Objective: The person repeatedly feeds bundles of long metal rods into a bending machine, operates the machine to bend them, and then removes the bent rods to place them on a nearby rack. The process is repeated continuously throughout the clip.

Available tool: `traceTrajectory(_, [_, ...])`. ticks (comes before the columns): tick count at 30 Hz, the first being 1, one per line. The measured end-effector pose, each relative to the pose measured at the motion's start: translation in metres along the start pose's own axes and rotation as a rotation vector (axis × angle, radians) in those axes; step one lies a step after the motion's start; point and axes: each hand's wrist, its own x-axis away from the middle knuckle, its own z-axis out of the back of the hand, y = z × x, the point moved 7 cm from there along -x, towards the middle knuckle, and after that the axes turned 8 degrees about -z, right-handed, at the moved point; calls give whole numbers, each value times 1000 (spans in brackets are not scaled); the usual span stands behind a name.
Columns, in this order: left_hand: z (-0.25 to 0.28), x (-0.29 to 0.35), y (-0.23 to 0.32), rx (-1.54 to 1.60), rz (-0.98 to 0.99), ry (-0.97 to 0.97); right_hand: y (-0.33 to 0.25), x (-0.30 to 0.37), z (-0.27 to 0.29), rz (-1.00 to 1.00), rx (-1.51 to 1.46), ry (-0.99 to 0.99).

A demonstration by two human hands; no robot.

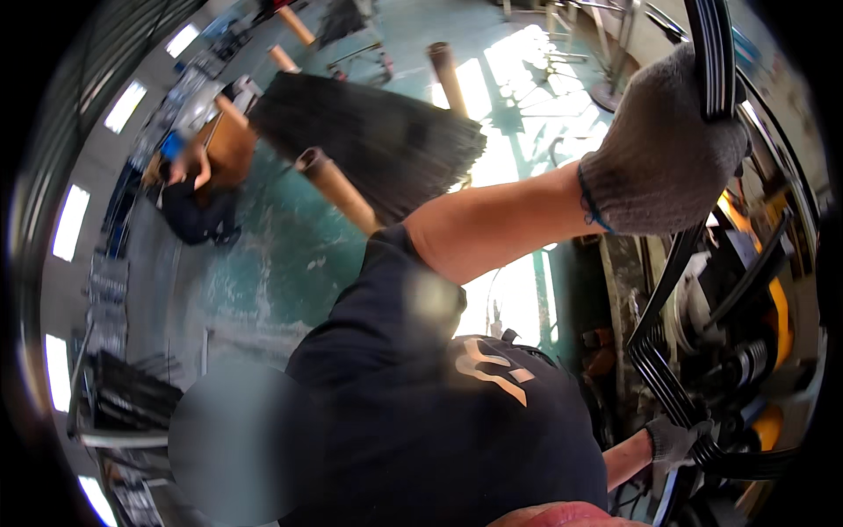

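Observation:
My left hand (667,145), in a grey knitted glove, is raised at the upper right. It is closed around a bundle of black metal bars (716,61), stacked side by side with light edges. Lower down, black bars (663,382) run on in a bent shape, side by side, and turn at a corner near the bottom right. My right hand (674,441), gloved in grey too, grips them near that corner. Its fingers are partly hidden. Whether both hands hold one and the same bundle is unclear, as the left glove covers part of it.
Machinery with yellow parts (777,321) stands close at the right. A big pile of long dark bars (369,132) lies behind my left arm, among brown posts (338,189). Another person (198,206) bends beside a brown box (230,154) on the green floor (290,263).

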Motion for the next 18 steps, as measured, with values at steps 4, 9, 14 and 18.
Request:
traceTrajectory(4, [102,51,1,35,-7,233,42,38,-84,-182,-85,-173])
traceTrajectory(9, [191,135,32,-19,146,452,93,88,-141,-343,195,-364])
traceTrajectory(14, [230,234,88,-33,154,837,136,141,-204,-321,270,-753])
traceTrajectory(18, [233,298,147,-186,106,1035,172,182,-231,-434,305,-1022])
